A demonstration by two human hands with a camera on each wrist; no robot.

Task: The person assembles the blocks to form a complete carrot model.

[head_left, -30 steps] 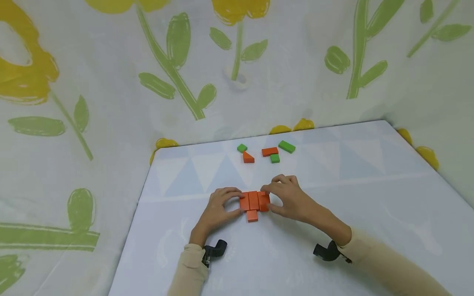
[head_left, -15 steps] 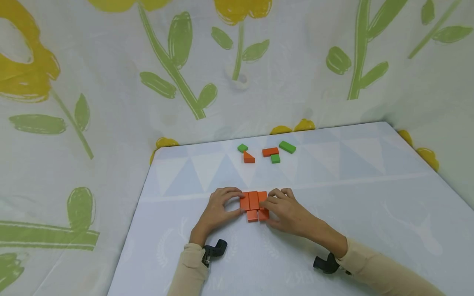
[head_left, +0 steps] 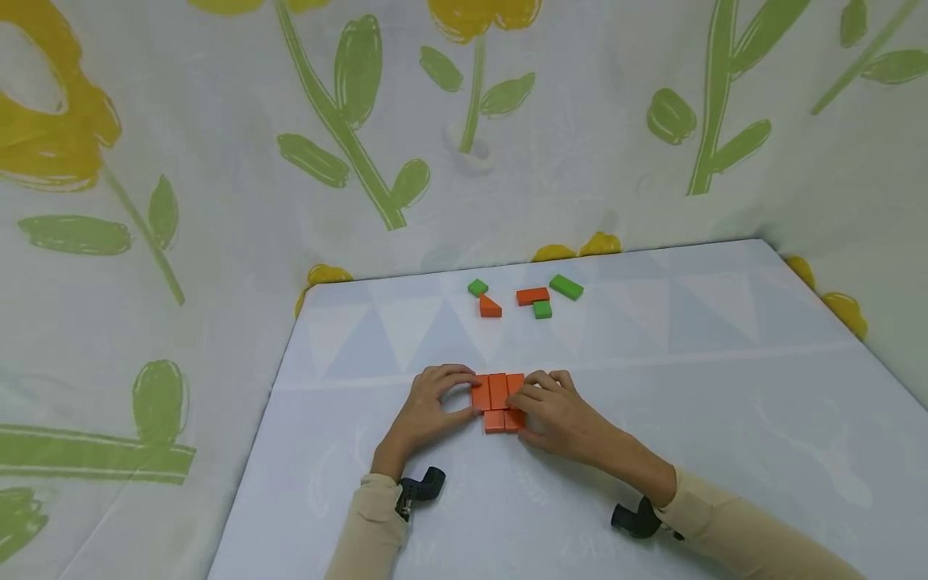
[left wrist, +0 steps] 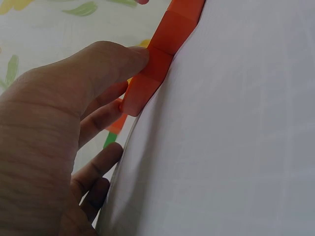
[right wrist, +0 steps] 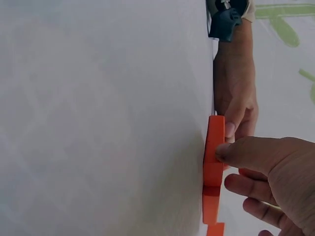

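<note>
- A little cluster of orange blocks (head_left: pixel 499 399) is sat on the white table (head_left: pixel 725 379), just below the middle of the head view and close to the near edge.
- The cluster is bracketed by both hands: the left hand (head_left: pixel 428 407) is pressed up at its 9 o'clock side, the right hand (head_left: pixel 561 415) at its 3 o'clock side, so neither one is really nearer.
- The top row is made of three upright bricks side by side, so the row's long axis runs 9 to 3 while each brick points 12 to 6. Two smaller squares are tucked under it at 6 o'clock.
- Left hand: fingers and thumb are curled round the leftmost block, a thumb tip (left wrist: pixel 135 54) being planted on it in the left wrist view.
- Right hand: the right end of the cluster is pinched, with a fingertip (right wrist: pixel 224 150) on the block edge in the right wrist view. How hard either grip is can't be told.
- Spare pieces are left well apart at 12 o'clock near the far edge: a small green block (head_left: pixel 477 287), an orange wedge (head_left: pixel 490 307), an orange bar (head_left: pixel 532 296), a green cube (head_left: pixel 541 309) and a green bar (head_left: pixel 566 287).
- A flower-print cloth (head_left: pixel 217 201) is hung behind it all.
</note>
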